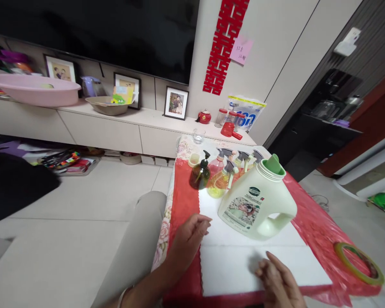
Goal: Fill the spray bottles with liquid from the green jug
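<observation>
A large pale green laundry detergent jug (244,209) stands uncapped on a white paper sheet (231,269), a green piece showing in its mouth. My left hand (191,235) hovers left of the jug, its fingers loosely bent and holding nothing. Nearer the table's front edge is my right hand (279,280), one finger stretched out and the others curled, with nothing visible in it. Neither hand touches the jug. Behind it are a dark pump bottle (199,173), a yellow spray bottle (218,183), a pink spray bottle (216,164) and more spray bottles. A pale cap (193,160) lies beside them.
Red plastic film (182,184) covers the table over a floral cloth. A roll of tape (359,263) lies at the right edge. A glass cup (198,136) stands at the back. The cabinet beyond holds a pink basin (35,94), framed photos and a red kettle-shaped pot (204,116).
</observation>
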Motion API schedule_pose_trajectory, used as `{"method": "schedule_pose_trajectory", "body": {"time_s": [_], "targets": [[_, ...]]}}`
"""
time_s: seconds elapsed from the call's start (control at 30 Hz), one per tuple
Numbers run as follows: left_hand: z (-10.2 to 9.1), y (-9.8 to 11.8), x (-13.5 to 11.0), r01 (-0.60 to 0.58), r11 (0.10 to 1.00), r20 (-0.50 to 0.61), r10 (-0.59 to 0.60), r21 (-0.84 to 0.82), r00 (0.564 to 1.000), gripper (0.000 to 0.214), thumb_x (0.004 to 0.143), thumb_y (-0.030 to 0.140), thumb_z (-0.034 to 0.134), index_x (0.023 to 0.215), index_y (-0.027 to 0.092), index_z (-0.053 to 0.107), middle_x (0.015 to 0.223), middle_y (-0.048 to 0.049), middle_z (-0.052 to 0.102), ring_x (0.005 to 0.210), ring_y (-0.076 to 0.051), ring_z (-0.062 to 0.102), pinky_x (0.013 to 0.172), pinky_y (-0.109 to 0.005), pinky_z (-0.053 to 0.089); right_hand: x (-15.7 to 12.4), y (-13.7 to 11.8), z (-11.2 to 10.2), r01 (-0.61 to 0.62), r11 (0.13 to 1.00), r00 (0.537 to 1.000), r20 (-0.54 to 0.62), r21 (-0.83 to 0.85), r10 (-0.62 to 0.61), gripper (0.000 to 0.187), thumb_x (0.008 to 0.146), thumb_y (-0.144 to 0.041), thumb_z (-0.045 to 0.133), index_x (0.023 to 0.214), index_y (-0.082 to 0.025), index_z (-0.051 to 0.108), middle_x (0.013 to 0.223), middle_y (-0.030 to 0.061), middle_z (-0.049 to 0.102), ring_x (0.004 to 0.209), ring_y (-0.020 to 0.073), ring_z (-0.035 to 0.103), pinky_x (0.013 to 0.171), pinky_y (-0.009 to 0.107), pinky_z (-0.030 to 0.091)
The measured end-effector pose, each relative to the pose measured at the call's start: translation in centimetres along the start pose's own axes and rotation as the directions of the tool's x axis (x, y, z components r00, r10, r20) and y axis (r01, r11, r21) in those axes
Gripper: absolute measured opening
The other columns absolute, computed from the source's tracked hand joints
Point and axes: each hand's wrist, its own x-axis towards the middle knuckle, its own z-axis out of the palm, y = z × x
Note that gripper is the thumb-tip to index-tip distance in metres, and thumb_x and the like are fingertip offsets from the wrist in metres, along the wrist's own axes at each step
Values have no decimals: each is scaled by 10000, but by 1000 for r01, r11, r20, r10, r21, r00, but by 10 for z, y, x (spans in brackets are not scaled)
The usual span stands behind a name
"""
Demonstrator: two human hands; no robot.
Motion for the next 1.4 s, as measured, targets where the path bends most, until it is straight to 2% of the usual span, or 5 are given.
{"method": "schedule_pose_trajectory", "body": {"time_s": [0.17,0.33,0.57,0.87,1.4], "targets": [[-9,11,-8,-36,999,38,35,15,999,393,908,513,530,811,170,695,740,-41,684,743,-186,646,710,-298,501,-22,-7,68,144,981,881,468,-130,-67,376,906,-536,643,1004,-176,687,796,46,641,720,152,620,701,268,541],[-14,23,-14,-127,992,10,127,3,992,524,898,612,497,623,178,603,611,-19,593,605,-154,563,619,-273,432,-19,-17,89,208,976,773,623,-66,-122,478,925,-608,561,806,-157,663,653,41,563,621,141,546,597,247,455],[-7,-3,-14,-19,1000,9,19,-5,1000,660,857,796,385,537,219,387,507,46,364,501,-107,332,527,-267,284,-17,5,92,197,980,807,569,-10,-156,638,936,-699,463,584,-167,443,521,-17,332,473,77,310,456,221,219],[-3,-12,-3,81,988,1,-82,130,997,680,819,868,246,564,240,297,558,51,265,549,-117,260,546,-303,205,-9,38,101,50,997,880,475,-56,-17,666,919,-744,447,554,-203,314,521,-40,248,470,76,241,440,231,203],[-3,-13,-4,100,982,6,-102,163,995,646,827,841,229,580,246,276,573,48,257,557,-121,271,545,-305,218,-9,43,95,23,990,884,466,-137,44,656,922,-727,465,558,-194,348,542,-27,296,513,87,285,496,247,227]]}}
